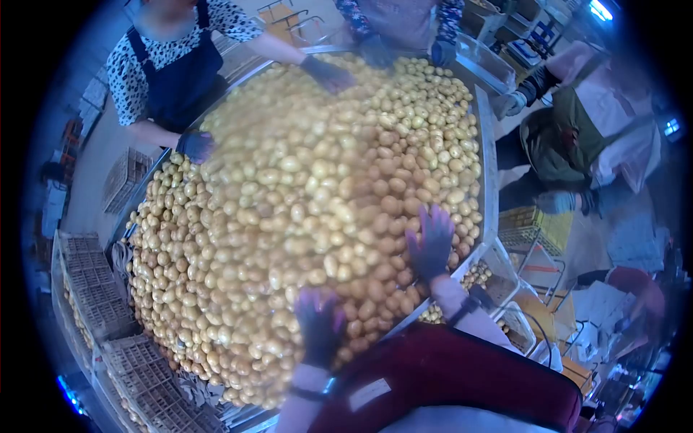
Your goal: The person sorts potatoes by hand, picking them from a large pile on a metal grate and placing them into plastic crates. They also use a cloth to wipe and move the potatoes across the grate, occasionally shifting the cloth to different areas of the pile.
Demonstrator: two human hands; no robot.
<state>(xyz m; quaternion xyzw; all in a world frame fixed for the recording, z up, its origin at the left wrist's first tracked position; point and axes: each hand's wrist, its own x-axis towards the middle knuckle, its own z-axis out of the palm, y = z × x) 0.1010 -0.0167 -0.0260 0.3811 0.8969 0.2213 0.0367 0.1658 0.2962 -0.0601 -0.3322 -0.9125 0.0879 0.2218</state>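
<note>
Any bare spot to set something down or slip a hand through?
Grey floor between the lone grey lattice crate and the grey crate row below; narrow metal rim, right side. Crowded: inside the rim, round yellow-brown produce surrounds left hand and right hand.

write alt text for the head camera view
Left hand and right hand, in dark gloves with purplish fingers, over a heap of glossy, oval, yellow-brown produce on a metal-rimmed table; a co-worker in a dark apron also reaches in.
</note>
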